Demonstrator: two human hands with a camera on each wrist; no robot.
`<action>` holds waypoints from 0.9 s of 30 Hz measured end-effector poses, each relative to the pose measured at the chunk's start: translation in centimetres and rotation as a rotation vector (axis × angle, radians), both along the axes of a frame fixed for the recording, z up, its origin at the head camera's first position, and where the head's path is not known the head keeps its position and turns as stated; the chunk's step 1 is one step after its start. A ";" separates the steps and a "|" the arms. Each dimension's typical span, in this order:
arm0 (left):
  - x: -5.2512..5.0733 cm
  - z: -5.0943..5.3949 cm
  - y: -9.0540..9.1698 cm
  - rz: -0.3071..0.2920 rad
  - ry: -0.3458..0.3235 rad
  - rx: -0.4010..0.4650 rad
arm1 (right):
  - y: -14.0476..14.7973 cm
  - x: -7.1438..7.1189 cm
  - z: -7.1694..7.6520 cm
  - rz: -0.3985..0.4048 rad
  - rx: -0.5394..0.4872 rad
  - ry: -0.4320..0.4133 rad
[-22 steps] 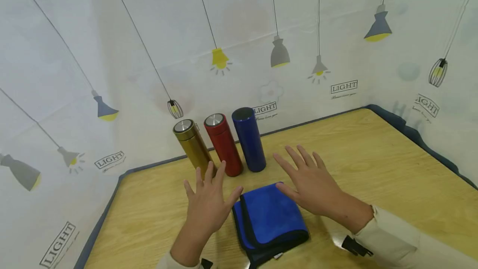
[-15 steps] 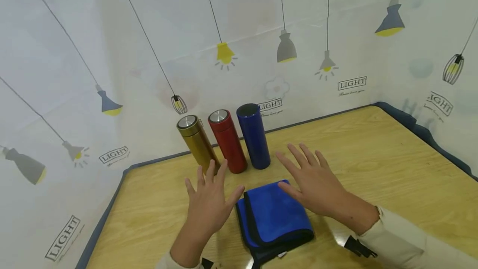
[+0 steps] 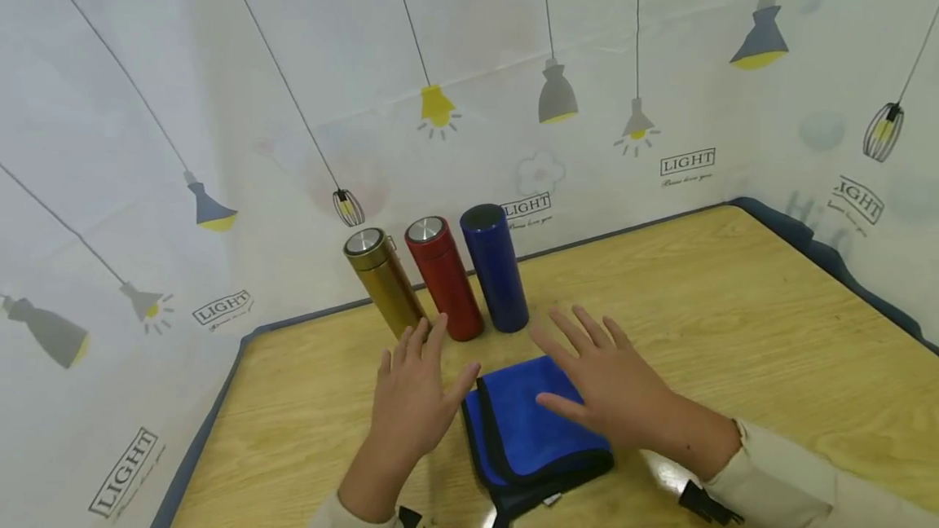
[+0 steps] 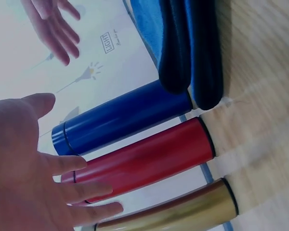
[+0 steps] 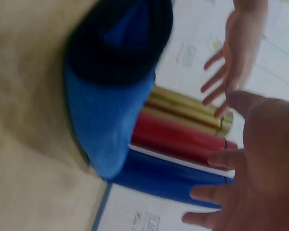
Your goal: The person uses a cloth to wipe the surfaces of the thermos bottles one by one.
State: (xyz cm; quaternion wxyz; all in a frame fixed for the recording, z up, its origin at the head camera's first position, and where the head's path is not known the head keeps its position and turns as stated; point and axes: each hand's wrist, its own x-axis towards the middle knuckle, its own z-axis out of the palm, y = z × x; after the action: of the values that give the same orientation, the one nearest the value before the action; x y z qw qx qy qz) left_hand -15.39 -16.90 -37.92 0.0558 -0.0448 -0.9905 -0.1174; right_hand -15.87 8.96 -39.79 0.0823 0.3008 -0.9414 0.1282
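L hand (image 3: 411, 402) and R hand (image 3: 616, 398) of a person in beige sleeves (image 3: 788, 463) are held raised over a light wood-grain table (image 3: 734, 308), fingers extended, thumbs stretched wide, the R fingers spread more; both hands are seen apart from the items around. Btwn them, a folded blue fabric cloth (image 3: 517, 430) w/ black edging is laid on the tabletop, its far R corner hidden by the R hand in head view. Behind, three upright cylinders are lined up, L to R: gold metallic flask (image 3: 385, 288), its base part-blocked by L fingertips, glossy red flask (image 3: 449, 288), dark-blue flask (image 3: 499, 275). Backed by pale wall covering (image 3: 293, 63) printed w/ hanging lamps. Boxed "LIGHT" is repeated there; script below is too small to be read for cert. Cloth's white tag (image 3: 552, 500) can't be read.
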 end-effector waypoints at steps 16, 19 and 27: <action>-1.7 -1.0 0.6 -0.060 -0.025 0.144 | -3.5 0.9 -3.3 0.234 0.247 -0.226; -1.7 -1.2 0.8 -0.062 -0.032 0.149 | -4.3 1.3 -3.6 0.244 0.302 -0.197; -2.5 -1.3 1.8 -0.108 -0.011 0.149 | -4.8 1.7 -3.7 0.257 0.326 -0.036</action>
State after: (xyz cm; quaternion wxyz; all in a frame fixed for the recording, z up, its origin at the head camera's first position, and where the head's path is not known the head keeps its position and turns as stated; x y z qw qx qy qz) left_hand -17.90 -15.11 -39.26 0.0471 -0.0935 -0.9755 -0.1938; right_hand -14.14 4.15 -43.45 -0.0014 0.4254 -0.9050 -0.0111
